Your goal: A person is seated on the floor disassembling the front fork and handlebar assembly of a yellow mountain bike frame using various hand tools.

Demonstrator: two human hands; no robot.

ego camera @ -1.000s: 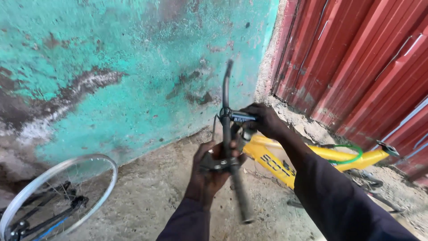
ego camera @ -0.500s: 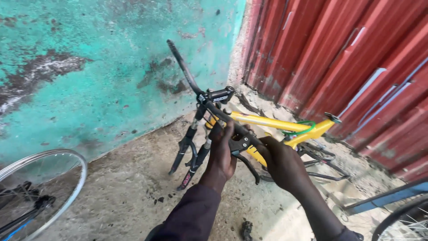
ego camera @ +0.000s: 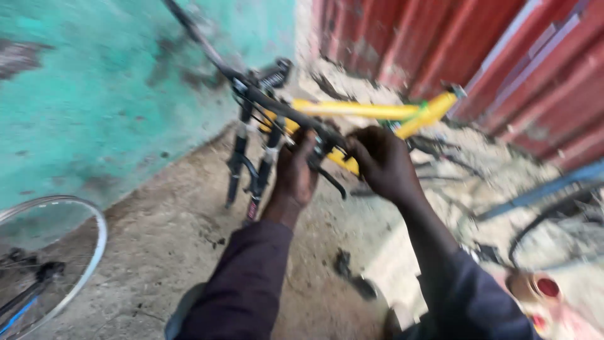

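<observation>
Gripping: left hand (ego camera: 297,171) closed round the black metal handlebar (ego camera: 277,106); right hand (ego camera: 382,162) curled at its brake lever (ego camera: 329,178).
Bike: yellow tubular frame (ego camera: 371,112) off the floor, front wheel missing.
Left: silver-rimmed wheel (ego camera: 50,264) lying apart.

Bare ground (ego camera: 157,252) below the hands (ego camera: 343,164); wheel (ego camera: 53,258) far left.

A turquoise wall (ego camera: 94,94), its paint stained and worn in dark patches, fills the left. On the right stands red corrugated sheeting (ego camera: 491,56), meeting the wall at a far corner with a pale, crumbling edge. The floor (ego camera: 163,252) is bare, dusty concrete, rough and littered with small dark bits. A wheel rim (ego camera: 75,264) leans near left. Even daylight falls over everything, brighter on the floor at the near right.
</observation>
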